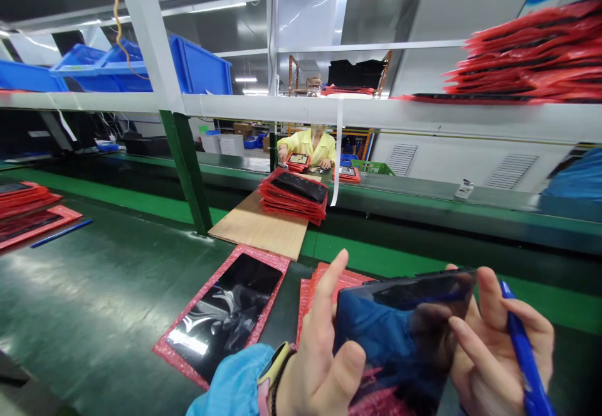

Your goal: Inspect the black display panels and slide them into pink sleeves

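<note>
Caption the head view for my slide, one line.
Glossy dark panel held up between left hand and right hand, blue pen tucked in the right.

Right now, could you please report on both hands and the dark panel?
Right hand grips dark panel and blue pen; left hand at the panel's left edge, grip unclear. Panel tilted, glossy face showing. Red packets behind, partly hidden.
</note>
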Tool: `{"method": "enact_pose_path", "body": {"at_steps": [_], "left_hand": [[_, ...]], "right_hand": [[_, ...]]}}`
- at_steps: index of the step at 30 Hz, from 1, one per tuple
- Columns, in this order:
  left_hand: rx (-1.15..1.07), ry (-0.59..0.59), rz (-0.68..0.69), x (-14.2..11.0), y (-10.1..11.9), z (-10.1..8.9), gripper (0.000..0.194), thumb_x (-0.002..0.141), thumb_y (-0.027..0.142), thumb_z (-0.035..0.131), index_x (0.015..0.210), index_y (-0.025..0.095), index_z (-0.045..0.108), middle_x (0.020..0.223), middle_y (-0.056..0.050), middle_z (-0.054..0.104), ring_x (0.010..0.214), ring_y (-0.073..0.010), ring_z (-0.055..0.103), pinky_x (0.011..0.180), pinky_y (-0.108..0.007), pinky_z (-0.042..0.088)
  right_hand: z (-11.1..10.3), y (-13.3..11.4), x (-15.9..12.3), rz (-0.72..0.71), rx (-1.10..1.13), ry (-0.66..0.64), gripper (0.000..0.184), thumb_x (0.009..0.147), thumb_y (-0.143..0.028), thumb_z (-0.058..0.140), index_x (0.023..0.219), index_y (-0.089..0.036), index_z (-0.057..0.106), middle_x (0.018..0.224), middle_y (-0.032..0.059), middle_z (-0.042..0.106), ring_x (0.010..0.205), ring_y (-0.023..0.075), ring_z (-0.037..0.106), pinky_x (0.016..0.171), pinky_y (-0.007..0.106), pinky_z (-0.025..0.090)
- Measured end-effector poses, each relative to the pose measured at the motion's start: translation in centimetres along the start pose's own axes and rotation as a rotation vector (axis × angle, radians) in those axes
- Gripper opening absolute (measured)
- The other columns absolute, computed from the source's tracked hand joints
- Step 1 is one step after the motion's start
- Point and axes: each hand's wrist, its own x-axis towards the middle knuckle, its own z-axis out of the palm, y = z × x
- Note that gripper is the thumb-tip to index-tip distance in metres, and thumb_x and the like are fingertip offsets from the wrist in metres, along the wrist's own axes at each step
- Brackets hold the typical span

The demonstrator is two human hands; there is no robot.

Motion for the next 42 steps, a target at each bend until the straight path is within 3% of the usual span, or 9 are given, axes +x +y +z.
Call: {"method": "enact_pose_path", "body": {"at_steps": [3, 8, 11, 16, 18, 21, 26, 31, 42], "left_hand": [[0.12, 0.059, -0.004, 0.3, 0.9, -0.2, 0.05, 0.096, 0.051, 0.042, 0.141, 0.031, 0.049, 0.148, 0.001, 0.049, 0.139, -0.0247, 0.039, 0.115, -0.033, 0.03], [0.126, 0.002, -0.106, 2.7, 1.7, -1.2, 0.044, 0.099, 0.048, 0.035, 0.121, 0.026, 0.066, 0.122, -0.002, 0.069, 0.113, -0.0216, 0.061, 0.101, -0.032, 0.042], [0.126, 0.117, -0.108, 4.3, 1.3, -2.5, 0.04, 0.099, 0.043, 0.04, 0.104, 0.024, 0.074, 0.106, -0.001, 0.075, 0.104, -0.0203, 0.065, 0.094, -0.029, 0.046], [0.091, 0.545, -0.109, 6.7, 2.9, -7.3, 0.031, 0.087, 0.042, 0.057, 0.093, 0.018, 0.076, 0.083, -0.001, 0.077, 0.079, -0.0211, 0.069, 0.073, -0.029, 0.052], [-0.023, 0.754, -0.083, 7.2, 4.3, -9.6, 0.027, 0.084, 0.038, 0.059, 0.096, 0.019, 0.075, 0.078, 0.001, 0.076, 0.071, -0.0185, 0.068, 0.067, -0.027, 0.052], [-0.116, 1.055, 0.113, 7.4, 5.9, -12.0, 0.03, 0.082, 0.032, 0.054, 0.1, 0.019, 0.075, 0.081, 0.002, 0.077, 0.079, -0.0177, 0.068, 0.073, -0.028, 0.054], [0.149, 1.33, 0.358, 7.2, 6.4, -13.1, 0.037, 0.079, 0.027, 0.051, 0.103, 0.016, 0.076, 0.086, 0.001, 0.074, 0.084, -0.0149, 0.065, 0.071, -0.022, 0.05], [0.343, 1.363, 0.495, 7.7, 5.7, -13.3, 0.04, 0.079, 0.026, 0.047, 0.102, 0.012, 0.077, 0.086, -0.001, 0.071, 0.079, -0.015, 0.062, 0.065, -0.023, 0.046], [0.238, 1.297, 0.512, 7.7, 5.5, -13.3, 0.04, 0.08, 0.027, 0.05, 0.103, 0.007, 0.075, 0.082, -0.003, 0.07, 0.078, -0.015, 0.062, 0.068, -0.023, 0.049]], "right_hand": [[0.2, -0.2, 0.0, 0.027, -0.003, 0.01, 0.044, 0.06, -0.018, 0.084, 0.095, -0.033, 0.06, 0.113, -0.0056, 0.073, 0.128, 0.0237, 0.054, 0.106, 0.042, 0.041], [0.7, 0.1, -0.5, 0.042, -0.012, 0.023, 0.038, 0.062, -0.016, 0.083, 0.09, -0.029, 0.062, 0.106, -0.0031, 0.075, 0.125, 0.0239, 0.057, 0.094, 0.036, 0.048], [1.6, 0.1, -0.9, 0.044, 0.033, -0.024, 0.036, 0.064, -0.016, 0.083, 0.09, -0.028, 0.062, 0.106, -0.0015, 0.075, 0.12, 0.0219, 0.061, 0.084, 0.03, 0.052], [5.5, 1.5, 2.1, 0.236, 0.113, -0.253, 0.026, 0.074, -0.026, 0.079, 0.093, -0.026, 0.062, 0.107, 0.0039, 0.075, 0.113, 0.0229, 0.064, 0.088, 0.037, 0.055], [7.8, 3.6, 4.5, 0.336, 0.115, -0.268, 0.03, 0.066, -0.027, 0.084, 0.087, -0.024, 0.062, 0.084, 0.0009, 0.076, 0.096, 0.0217, 0.069, 0.084, 0.037, 0.056], [11.5, 7.5, 7.4, 0.46, 0.115, -0.245, 0.026, 0.065, -0.02, 0.084, 0.08, -0.02, 0.062, 0.073, -0.0005, 0.072, 0.081, 0.0187, 0.069, 0.073, 0.033, 0.058], [15.3, 11.2, 8.2, 0.605, 0.184, -0.153, 0.013, 0.092, -0.025, 0.063, 0.099, -0.014, 0.063, 0.089, 0.0015, 0.067, 0.074, 0.0136, 0.066, 0.066, 0.03, 0.057], [15.9, 11.3, 7.7, 0.671, 0.218, -0.125, 0.019, 0.093, -0.027, 0.061, 0.107, -0.014, 0.062, 0.099, 0.0038, 0.067, 0.079, 0.0149, 0.066, 0.068, 0.031, 0.058], [16.9, 10.3, 7.5, 0.736, 0.254, -0.14, 0.021, 0.094, -0.027, 0.061, 0.111, -0.015, 0.061, 0.105, 0.0053, 0.067, 0.085, 0.0166, 0.067, 0.071, 0.033, 0.058]]}}
